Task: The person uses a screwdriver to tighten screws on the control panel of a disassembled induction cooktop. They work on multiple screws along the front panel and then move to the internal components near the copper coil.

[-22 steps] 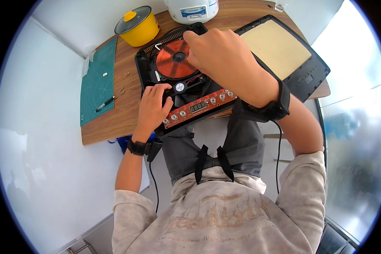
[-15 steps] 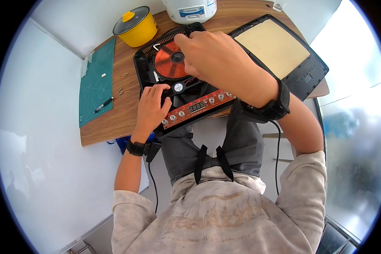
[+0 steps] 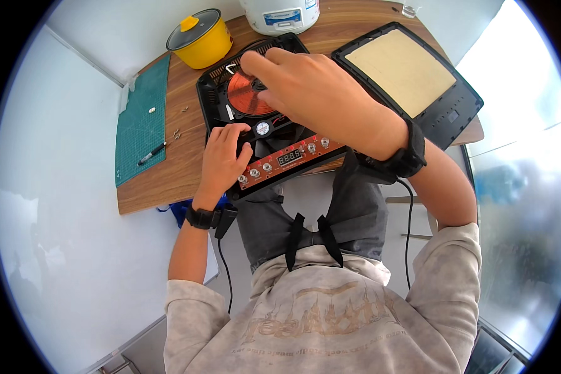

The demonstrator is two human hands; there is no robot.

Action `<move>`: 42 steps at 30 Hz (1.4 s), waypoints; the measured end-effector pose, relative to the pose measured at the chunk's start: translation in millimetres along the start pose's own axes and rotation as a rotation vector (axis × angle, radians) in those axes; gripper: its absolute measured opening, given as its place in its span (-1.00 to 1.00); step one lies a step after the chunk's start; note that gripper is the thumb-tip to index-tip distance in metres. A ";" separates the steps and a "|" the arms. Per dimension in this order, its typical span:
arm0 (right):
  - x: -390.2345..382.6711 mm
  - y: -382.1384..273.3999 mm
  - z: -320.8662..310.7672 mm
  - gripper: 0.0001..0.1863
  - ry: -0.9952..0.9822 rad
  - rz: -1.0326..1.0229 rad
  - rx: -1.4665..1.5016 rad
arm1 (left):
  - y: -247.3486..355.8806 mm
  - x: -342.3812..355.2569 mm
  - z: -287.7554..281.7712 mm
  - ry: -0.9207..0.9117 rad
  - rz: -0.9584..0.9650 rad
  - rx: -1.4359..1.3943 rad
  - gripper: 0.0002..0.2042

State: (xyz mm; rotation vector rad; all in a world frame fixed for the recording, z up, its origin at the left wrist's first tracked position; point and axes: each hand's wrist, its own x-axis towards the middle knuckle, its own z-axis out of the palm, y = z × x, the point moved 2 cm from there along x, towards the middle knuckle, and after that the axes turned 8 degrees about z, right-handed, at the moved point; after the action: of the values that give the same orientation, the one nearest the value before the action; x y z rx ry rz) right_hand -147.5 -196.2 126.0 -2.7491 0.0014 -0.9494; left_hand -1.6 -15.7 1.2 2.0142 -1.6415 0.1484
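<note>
An opened induction cooker base [image 3: 207, 103] lies in front of me, its copper coil [image 3: 243, 93] exposed. My right hand [image 3: 305, 87] hovers over the coil's right side, hiding part of it; thumb and forefinger are bent and apart, the other fingers mostly hidden. I see nothing in its grasp. My left hand [image 3: 223, 156] rests on the base's near left edge, fingers spread beside a small fan [image 3: 263, 128] with a pale round label. Along the near edge runs a red control board [image 3: 290, 158] with metal buttons and a display; my right forearm covers its right end.
Right of the base lies the black top cover [image 3: 402, 71], its pale inner sheet upward. A yellow pot [image 3: 208, 47] and a white appliance [image 3: 279, 17] stand behind. At left, a green cutting mat [image 3: 140, 124] bears a pen [image 3: 152, 153]; several small screws [image 3: 177, 134] lie beside it.
My right hand has shifted a little left over the coil, with thumb and forefinger now further apart. My left hand has stayed in place.
</note>
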 end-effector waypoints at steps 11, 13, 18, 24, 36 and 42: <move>-11.7 10.5 3.0 -0.57 -0.023 0.056 0.197 | -0.5 -0.2 -0.5 -0.001 0.007 0.007 -0.72; -12.5 11.7 2.4 -0.59 -0.050 0.109 0.170 | -0.1 -0.2 -0.6 -0.002 0.008 0.011 -0.72; -15.3 20.9 8.2 -0.67 -0.010 0.152 0.129 | 1.8 1.1 -1.2 -0.021 -0.008 0.016 -0.72; -15.7 24.0 -1.5 -0.67 -0.018 0.165 0.244 | -0.8 -1.3 -0.2 -0.013 -0.039 -0.017 -0.72; -48.8 41.4 -47.2 -0.65 0.220 0.271 0.298 | 14.7 28.3 -23.8 -0.063 0.140 0.073 -0.85; -66.9 40.6 -55.1 -0.65 0.205 0.320 0.318 | 42.8 84.2 -8.3 -0.284 0.340 -0.054 -0.88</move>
State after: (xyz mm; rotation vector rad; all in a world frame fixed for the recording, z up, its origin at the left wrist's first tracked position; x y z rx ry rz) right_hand -230.9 -242.6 118.4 -2.2665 0.2906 -1.0317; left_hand -18.2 -90.9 56.5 1.7631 -2.1360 -0.0647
